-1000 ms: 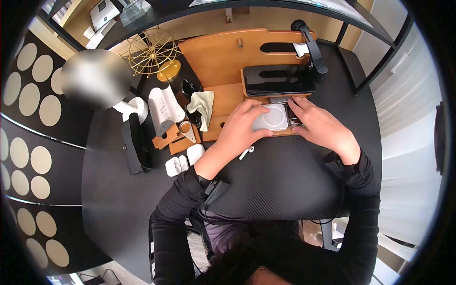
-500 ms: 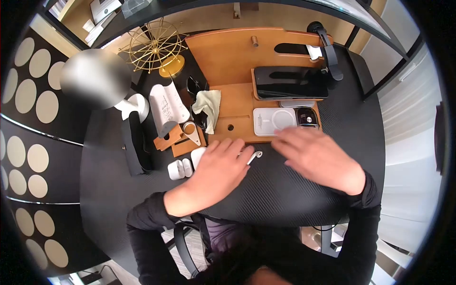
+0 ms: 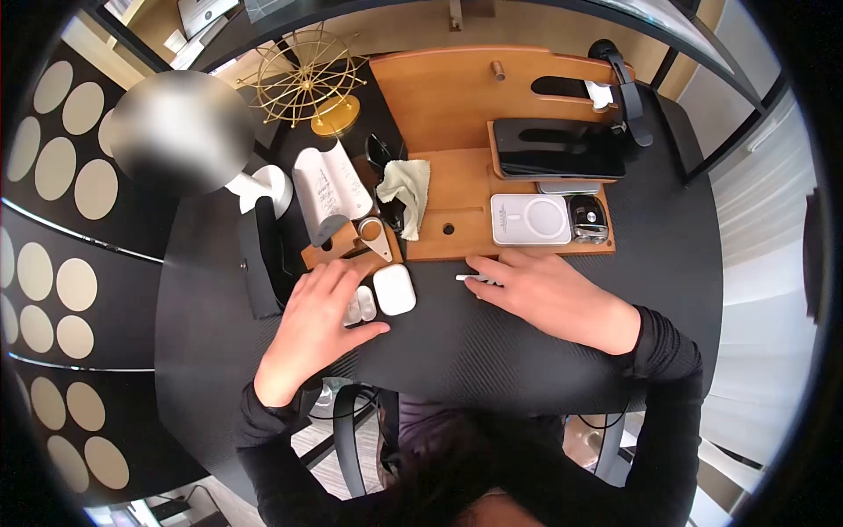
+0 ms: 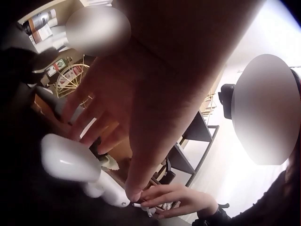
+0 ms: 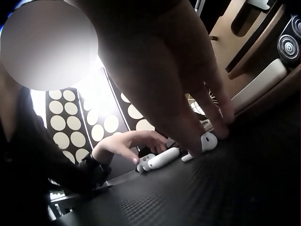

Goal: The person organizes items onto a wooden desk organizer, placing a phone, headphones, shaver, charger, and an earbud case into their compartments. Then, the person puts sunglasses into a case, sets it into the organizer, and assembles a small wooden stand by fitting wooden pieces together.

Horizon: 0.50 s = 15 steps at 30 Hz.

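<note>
My right hand point(image 3: 549, 299) rests low over the black desk. Its fingers and thumb are spread either side of a white earbud point(image 3: 463, 277) that lies on the desk. In the right wrist view the thumb overlaps the stem of the earbud point(image 5: 209, 141), and the other fingertips come down just beyond it. To the left, my left hand point(image 3: 312, 316) hovers with loose fingers and outstretched thumb, partly covering a small open white earbud case point(image 3: 364, 303). A white rounded case point(image 3: 394, 289) lies right of that, beyond the left fingers.
Behind my hands stands a brown desk organizer point(image 3: 457, 189) with a white charging pad point(image 3: 529, 219), a shaver head point(image 3: 588, 220) and a black phone point(image 3: 558, 147). At the left are a cloth point(image 3: 404, 195), white tray point(image 3: 334, 184), black case point(image 3: 266, 263) and gold wheel ornament point(image 3: 306, 85).
Both hands have left the charging pad and shaver head on the organizer. My left hand has moved left to the open earbud case; my right hand has come down around the loose earbud.
</note>
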Motion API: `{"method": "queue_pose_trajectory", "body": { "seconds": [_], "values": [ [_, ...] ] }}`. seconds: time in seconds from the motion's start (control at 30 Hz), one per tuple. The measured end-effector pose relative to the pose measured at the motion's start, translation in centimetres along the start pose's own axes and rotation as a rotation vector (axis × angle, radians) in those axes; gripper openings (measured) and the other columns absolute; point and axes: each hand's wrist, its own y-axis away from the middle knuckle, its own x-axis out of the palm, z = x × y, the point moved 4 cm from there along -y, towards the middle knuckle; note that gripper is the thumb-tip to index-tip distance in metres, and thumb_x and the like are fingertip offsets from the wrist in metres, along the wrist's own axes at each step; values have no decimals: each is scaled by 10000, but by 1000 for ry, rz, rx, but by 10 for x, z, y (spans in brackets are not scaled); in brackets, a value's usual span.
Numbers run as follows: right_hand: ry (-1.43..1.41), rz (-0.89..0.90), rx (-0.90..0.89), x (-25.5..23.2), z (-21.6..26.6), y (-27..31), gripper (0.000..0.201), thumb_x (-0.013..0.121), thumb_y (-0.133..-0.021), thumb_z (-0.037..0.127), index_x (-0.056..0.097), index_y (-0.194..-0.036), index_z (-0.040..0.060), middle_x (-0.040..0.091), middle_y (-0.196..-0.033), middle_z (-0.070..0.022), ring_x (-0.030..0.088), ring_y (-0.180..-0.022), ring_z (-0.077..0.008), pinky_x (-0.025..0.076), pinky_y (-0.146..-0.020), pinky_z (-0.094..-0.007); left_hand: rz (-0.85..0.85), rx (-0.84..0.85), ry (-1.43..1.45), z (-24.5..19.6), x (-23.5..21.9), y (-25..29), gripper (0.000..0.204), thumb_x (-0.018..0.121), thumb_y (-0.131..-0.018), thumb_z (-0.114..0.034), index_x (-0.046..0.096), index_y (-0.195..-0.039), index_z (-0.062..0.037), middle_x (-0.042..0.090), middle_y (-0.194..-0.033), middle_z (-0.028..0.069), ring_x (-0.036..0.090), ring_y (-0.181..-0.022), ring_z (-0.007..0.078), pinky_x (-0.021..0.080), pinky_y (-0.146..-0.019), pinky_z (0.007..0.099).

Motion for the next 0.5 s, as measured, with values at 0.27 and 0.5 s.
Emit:
{"method": "queue_pose_trajectory", "body": {
  "seconds": [0.27, 0.5],
  "values": [
    [-103, 107, 4, 10, 1, -5, 119, 603, -781, 79, 638, -869, 5, 586, -948, -92, 596, -944, -250, 549, -767, -354, 13, -97, 107, 28, 17, 26, 627, 855, -650, -156, 601, -1208, -29, 613, -1095, 145, 592, -1012, 348, 493, -878, 409],
    [-280, 74, -2, 12, -6, -6, 101, 638, -761, 47, 632, -846, -7, 577, -922, -116, 613, -920, -283, 538, -762, -394, -118, -2, 709, 3, 49, 17, 645, 944, -622, -137, 496, -1080, -60, 538, -1040, 72, 573, -944, 175, 476, -832, 333]
  ]
}}
